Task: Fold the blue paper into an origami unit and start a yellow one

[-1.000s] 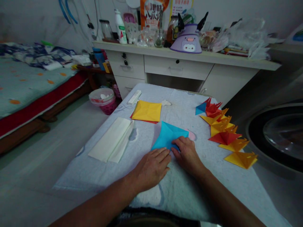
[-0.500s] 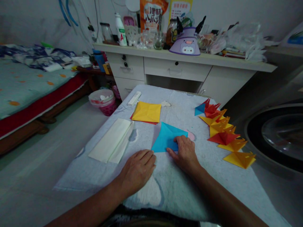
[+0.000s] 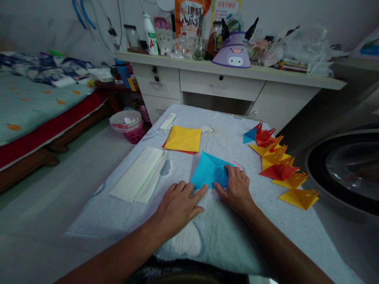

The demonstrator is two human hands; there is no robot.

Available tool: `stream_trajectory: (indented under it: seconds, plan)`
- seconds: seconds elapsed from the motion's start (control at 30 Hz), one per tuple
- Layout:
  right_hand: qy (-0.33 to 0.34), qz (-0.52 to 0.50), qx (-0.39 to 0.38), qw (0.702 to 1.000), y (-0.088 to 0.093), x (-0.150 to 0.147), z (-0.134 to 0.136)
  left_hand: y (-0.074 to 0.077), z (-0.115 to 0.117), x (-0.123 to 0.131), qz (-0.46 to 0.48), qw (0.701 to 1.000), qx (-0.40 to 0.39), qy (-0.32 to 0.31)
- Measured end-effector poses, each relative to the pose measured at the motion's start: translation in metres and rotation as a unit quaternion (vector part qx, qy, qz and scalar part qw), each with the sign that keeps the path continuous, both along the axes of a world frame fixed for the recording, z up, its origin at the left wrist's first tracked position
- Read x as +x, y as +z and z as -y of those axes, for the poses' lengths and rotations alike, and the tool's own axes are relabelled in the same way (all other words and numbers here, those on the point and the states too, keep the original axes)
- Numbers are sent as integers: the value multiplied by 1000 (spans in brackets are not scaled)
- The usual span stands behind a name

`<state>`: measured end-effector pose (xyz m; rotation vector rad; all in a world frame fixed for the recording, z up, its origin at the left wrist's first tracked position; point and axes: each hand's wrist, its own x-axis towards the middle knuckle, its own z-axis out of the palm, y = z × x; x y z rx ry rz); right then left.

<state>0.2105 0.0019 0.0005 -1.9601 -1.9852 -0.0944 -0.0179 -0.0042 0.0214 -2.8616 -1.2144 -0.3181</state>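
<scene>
Head | blue paper (image 3: 209, 170) | under right hand (image 3: 237, 189) | touching left hand (image 3: 177, 205) fingertips

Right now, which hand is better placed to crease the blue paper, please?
Probably the right hand: it lies flat on the blue paper, while the left hand only reaches its near edge.

Both bare forearms reach forward and converge, the left hand (image 3: 177, 203) lying palm down with fingers stretched and slightly spread, angled toward the right hand (image 3: 237, 189), which is also flat, palm down, fingers together.
</scene>
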Motion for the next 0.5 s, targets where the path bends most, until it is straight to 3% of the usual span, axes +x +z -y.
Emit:
stream_trajectory:
  seconds: [0.27,0.5]
  plan:
    - [-8,7,14,1000,-2,-3,1,0,-3,6,-18,1000,-4,15]
    - [-12,-3,0,1000,-2,17,-1,0,-1,0,-29,999,-14,14]
